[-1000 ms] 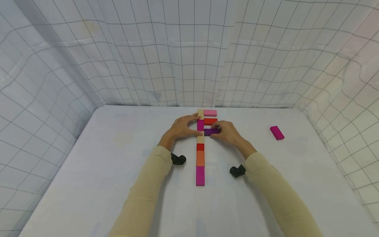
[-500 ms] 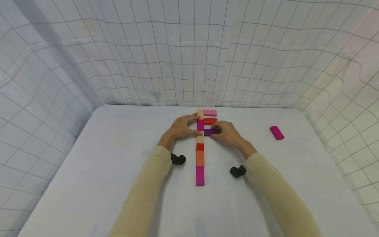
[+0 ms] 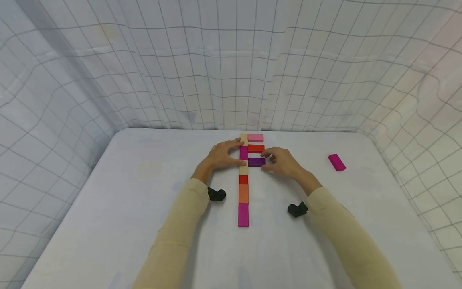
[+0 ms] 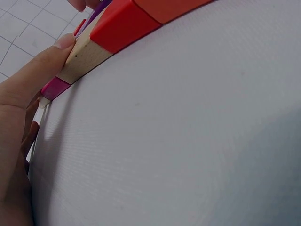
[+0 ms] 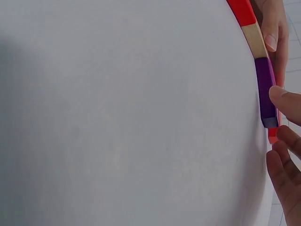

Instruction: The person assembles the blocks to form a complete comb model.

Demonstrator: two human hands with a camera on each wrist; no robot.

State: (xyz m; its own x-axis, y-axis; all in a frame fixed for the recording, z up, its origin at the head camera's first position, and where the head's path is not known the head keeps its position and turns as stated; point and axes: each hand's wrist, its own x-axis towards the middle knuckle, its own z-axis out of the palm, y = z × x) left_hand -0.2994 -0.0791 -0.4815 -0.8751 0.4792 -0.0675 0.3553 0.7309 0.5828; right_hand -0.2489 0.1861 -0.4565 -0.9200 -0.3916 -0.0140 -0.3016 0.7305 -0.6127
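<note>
A line of coloured blocks runs away from me down the middle of the table. My left hand (image 3: 220,155) rests along its left side, thumb on a plain wooden block (image 3: 244,168) and fingertips by another wooden block (image 3: 244,137) at the far end. Between these lies a magenta block (image 3: 244,153). A purple block (image 3: 256,161) extends right from the line, its end against the wooden block in the right wrist view. My right hand (image 3: 283,162) is just off its outer end, thumb and fingers apart, holding nothing. Red (image 3: 256,148) and pink blocks (image 3: 255,138) lie parallel beyond it.
Nearer to me the line continues with a red block (image 3: 243,179), an orange block (image 3: 243,193) and a magenta-purple block (image 3: 243,214). A loose magenta block (image 3: 337,162) lies on the right of the white table (image 3: 151,224). Gridded white curtains (image 3: 223,72) surround the table.
My right hand has let go of the purple block and drawn back slightly to the right. The purple block stays against the line. My left hand has not moved.
</note>
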